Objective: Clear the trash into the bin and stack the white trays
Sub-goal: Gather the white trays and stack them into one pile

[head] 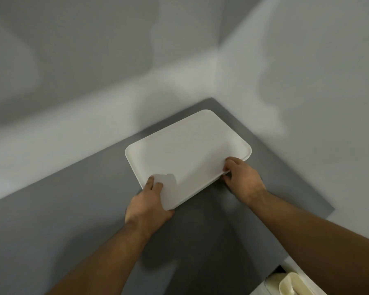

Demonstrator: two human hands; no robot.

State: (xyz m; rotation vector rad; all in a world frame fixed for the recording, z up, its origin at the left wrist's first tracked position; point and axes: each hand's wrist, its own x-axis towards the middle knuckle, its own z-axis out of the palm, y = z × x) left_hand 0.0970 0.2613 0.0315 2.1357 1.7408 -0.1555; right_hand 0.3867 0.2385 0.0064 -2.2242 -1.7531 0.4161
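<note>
White tray (185,154), gripped by left hand (148,206) and right hand (244,179) fingers (232,161), is over grey table (73,209) beside two walls (307,81).

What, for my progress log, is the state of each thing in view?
white tray: nothing on it, held by both hands over the grey table near its far corner; resting or lifted, cannot tell.
left hand: grips the tray's near left corner.
right hand: grips the tray's near right edge.
cream container: bottom right, mostly cut off, contents unclear.
</note>
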